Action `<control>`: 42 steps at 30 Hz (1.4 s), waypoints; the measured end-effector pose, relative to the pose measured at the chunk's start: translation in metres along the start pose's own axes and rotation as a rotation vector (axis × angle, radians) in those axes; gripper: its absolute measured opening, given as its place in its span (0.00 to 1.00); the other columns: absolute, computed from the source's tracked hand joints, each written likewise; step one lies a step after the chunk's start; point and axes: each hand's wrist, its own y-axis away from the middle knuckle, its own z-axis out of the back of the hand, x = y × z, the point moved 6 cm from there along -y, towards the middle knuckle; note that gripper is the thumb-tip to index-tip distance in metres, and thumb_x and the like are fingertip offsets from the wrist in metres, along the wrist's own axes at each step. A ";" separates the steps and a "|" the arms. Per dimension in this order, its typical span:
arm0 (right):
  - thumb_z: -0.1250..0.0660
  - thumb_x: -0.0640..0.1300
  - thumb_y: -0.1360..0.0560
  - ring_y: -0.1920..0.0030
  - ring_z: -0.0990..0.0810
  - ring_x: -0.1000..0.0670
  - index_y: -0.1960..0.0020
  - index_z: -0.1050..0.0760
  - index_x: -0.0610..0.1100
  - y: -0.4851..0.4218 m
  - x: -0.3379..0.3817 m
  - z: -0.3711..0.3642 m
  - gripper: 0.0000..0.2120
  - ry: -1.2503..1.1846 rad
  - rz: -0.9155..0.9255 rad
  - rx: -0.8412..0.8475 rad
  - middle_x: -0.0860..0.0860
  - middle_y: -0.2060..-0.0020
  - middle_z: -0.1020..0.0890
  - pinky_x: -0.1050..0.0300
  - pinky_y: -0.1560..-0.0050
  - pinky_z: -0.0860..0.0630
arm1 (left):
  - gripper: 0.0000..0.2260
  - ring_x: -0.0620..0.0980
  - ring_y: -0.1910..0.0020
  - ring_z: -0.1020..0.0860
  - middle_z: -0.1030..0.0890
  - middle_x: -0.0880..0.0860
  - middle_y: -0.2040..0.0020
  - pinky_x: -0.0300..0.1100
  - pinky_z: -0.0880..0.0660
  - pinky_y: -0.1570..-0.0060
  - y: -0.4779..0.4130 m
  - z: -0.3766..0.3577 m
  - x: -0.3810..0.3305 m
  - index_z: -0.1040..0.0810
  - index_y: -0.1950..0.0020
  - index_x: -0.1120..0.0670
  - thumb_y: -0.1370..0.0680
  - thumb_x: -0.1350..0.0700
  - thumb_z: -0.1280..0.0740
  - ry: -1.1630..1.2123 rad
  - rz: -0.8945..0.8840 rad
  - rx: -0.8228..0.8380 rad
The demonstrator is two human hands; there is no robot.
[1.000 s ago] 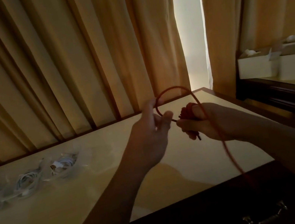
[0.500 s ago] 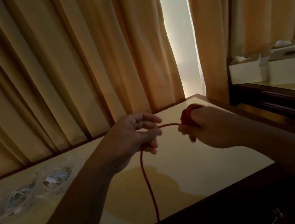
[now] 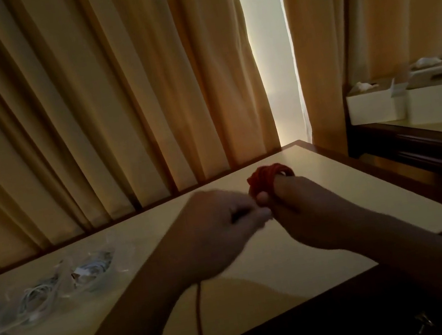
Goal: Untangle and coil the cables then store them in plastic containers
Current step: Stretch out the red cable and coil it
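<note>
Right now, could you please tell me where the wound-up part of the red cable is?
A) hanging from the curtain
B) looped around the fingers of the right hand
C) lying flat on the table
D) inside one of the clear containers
B: the bundled loops of the red cable sit round the fingers of the right hand, while its loose tail hangs down below the left hand.

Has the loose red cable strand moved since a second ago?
Yes. The strand arched up and trailed right; now it hangs below the left hand, crossing the table's near edge.
</note>
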 end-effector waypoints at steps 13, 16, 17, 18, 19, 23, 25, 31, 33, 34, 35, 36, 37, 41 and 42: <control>0.44 0.56 0.19 0.53 0.19 0.57 0.46 0.24 0.52 0.001 0.038 0.030 0.13 0.130 0.111 -0.228 0.55 0.54 0.18 0.59 0.52 0.21 | 0.12 0.39 0.68 0.26 0.22 0.39 0.64 0.32 0.31 0.66 0.017 -0.044 0.014 0.18 0.49 0.43 0.15 0.47 0.41 0.313 0.116 0.113; 0.47 0.58 0.18 0.56 0.19 0.56 0.46 0.24 0.48 0.001 0.013 0.007 0.18 -0.040 -0.120 0.065 0.51 0.57 0.18 0.56 0.50 0.22 | 0.14 0.42 0.60 0.22 0.19 0.43 0.61 0.32 0.27 0.61 0.015 0.008 0.005 0.18 0.53 0.43 0.22 0.37 0.40 0.068 -0.056 -0.149; 0.50 0.61 0.18 0.54 0.18 0.54 0.46 0.23 0.46 0.009 0.013 -0.008 0.23 -0.316 -0.203 0.245 0.48 0.56 0.17 0.55 0.48 0.22 | 0.12 0.43 0.58 0.21 0.19 0.43 0.60 0.33 0.26 0.60 0.014 0.024 0.009 0.19 0.55 0.42 0.24 0.38 0.36 0.065 -0.070 -0.243; 0.51 0.62 0.19 0.51 0.17 0.50 0.47 0.23 0.43 0.019 0.020 -0.020 0.27 -0.619 -0.243 0.395 0.46 0.57 0.17 0.54 0.45 0.23 | 0.07 0.43 0.58 0.21 0.19 0.42 0.59 0.32 0.25 0.60 0.013 0.034 0.012 0.19 0.56 0.42 0.24 0.41 0.34 0.103 -0.086 -0.304; 0.48 0.61 0.19 0.48 0.18 0.45 0.48 0.22 0.42 0.025 0.031 -0.025 0.25 -0.879 -0.228 0.460 0.44 0.58 0.18 0.54 0.44 0.23 | 0.04 0.43 0.57 0.20 0.19 0.41 0.58 0.32 0.25 0.59 0.012 0.034 0.015 0.19 0.57 0.42 0.24 0.45 0.32 0.175 -0.103 -0.337; 0.41 0.55 0.21 0.47 0.17 0.46 0.51 0.19 0.46 0.019 0.050 -0.007 0.16 -1.038 0.053 0.103 0.46 0.56 0.17 0.58 0.45 0.21 | 0.20 0.43 0.65 0.22 0.19 0.45 0.64 0.39 0.26 0.62 0.007 -0.013 0.033 0.17 0.59 0.36 0.15 0.58 0.38 0.559 0.089 -0.181; 0.47 0.63 0.20 0.51 0.17 0.54 0.48 0.22 0.49 0.013 0.043 0.010 0.22 -0.350 0.151 -0.187 0.52 0.55 0.16 0.60 0.51 0.20 | 0.20 0.43 0.66 0.25 0.22 0.42 0.64 0.39 0.28 0.64 0.017 -0.044 0.027 0.18 0.56 0.33 0.14 0.55 0.39 0.457 0.186 0.111; 0.52 0.66 0.22 0.55 0.16 0.53 0.48 0.21 0.46 0.028 0.027 -0.032 0.29 -0.431 -0.243 0.417 0.45 0.56 0.15 0.54 0.47 0.21 | 0.11 0.39 0.55 0.20 0.17 0.40 0.57 0.31 0.25 0.58 0.024 0.030 0.024 0.18 0.52 0.41 0.23 0.39 0.38 0.112 -0.018 -0.280; 0.42 0.59 0.21 0.49 0.16 0.47 0.50 0.20 0.45 0.034 0.055 -0.036 0.20 -0.937 -0.146 0.481 0.43 0.57 0.16 0.52 0.43 0.21 | 0.06 0.40 0.57 0.19 0.16 0.41 0.58 0.31 0.24 0.58 0.020 0.025 0.034 0.18 0.55 0.43 0.21 0.48 0.34 0.356 0.021 -0.332; 0.39 0.56 0.22 0.47 0.17 0.46 0.52 0.19 0.46 0.031 0.066 -0.029 0.16 -1.092 -0.041 0.397 0.44 0.57 0.17 0.53 0.44 0.21 | 0.08 0.42 0.60 0.18 0.17 0.44 0.60 0.34 0.23 0.58 0.019 0.009 0.039 0.17 0.56 0.46 0.20 0.53 0.33 0.487 0.060 -0.303; 0.38 0.54 0.24 0.45 0.17 0.47 0.53 0.18 0.48 0.026 0.065 -0.021 0.14 -1.129 0.038 0.247 0.46 0.56 0.16 0.56 0.44 0.21 | 0.10 0.46 0.62 0.20 0.18 0.46 0.63 0.38 0.23 0.60 0.019 -0.011 0.041 0.16 0.57 0.46 0.19 0.56 0.34 0.558 0.126 -0.233; 0.38 0.55 0.24 0.45 0.17 0.50 0.53 0.18 0.49 0.019 0.055 -0.010 0.14 -0.996 0.082 0.058 0.49 0.55 0.15 0.59 0.45 0.21 | 0.12 0.47 0.65 0.23 0.20 0.45 0.65 0.40 0.24 0.62 0.023 -0.034 0.039 0.16 0.55 0.45 0.17 0.56 0.35 0.554 0.194 -0.117; 0.41 0.58 0.22 0.47 0.17 0.53 0.51 0.19 0.51 0.014 0.044 0.002 0.15 -0.690 0.123 -0.130 0.52 0.54 0.15 0.61 0.47 0.21 | 0.11 0.43 0.66 0.24 0.22 0.42 0.65 0.37 0.26 0.63 0.028 -0.049 0.033 0.16 0.50 0.43 0.16 0.54 0.36 0.472 0.206 0.010; 0.52 0.67 0.25 0.55 0.18 0.54 0.46 0.23 0.49 0.005 0.012 0.003 0.28 0.086 -0.068 -0.025 0.51 0.58 0.18 0.60 0.54 0.22 | 0.08 0.37 0.53 0.21 0.18 0.40 0.55 0.28 0.28 0.55 0.038 -0.024 0.010 0.18 0.47 0.41 0.17 0.47 0.37 0.062 -0.041 0.031; 0.54 0.67 0.24 0.55 0.17 0.54 0.47 0.22 0.48 0.010 0.006 -0.011 0.30 -0.114 -0.205 0.182 0.49 0.58 0.16 0.59 0.52 0.23 | 0.06 0.38 0.52 0.21 0.18 0.40 0.56 0.28 0.28 0.53 0.037 -0.004 0.009 0.19 0.49 0.39 0.19 0.45 0.36 0.049 -0.065 -0.086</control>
